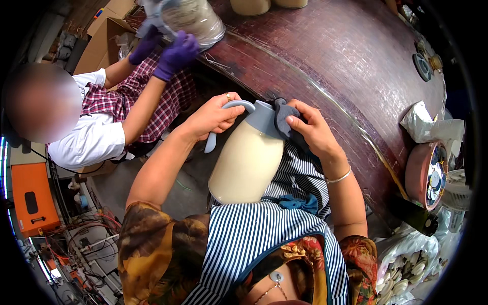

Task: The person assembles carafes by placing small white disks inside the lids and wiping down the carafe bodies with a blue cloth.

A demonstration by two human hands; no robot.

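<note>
A cream-coloured thermos jug with a grey collar and grey handle leans tilted against my striped apron, its neck pointing up towards the table edge. My left hand is closed around the upper part of the handle. In my right hand a dark grey cloth is pinched, pressed on the right side of the jug's collar. The cloth covers part of the collar, and my right fingertips are partly hidden behind it.
A dark red-brown table curves across the top and right. At upper left, a co-worker in purple gloves handles a plastic-wrapped jug. A small fan and a plastic bag of pale pieces are at right. An orange panel stands far left.
</note>
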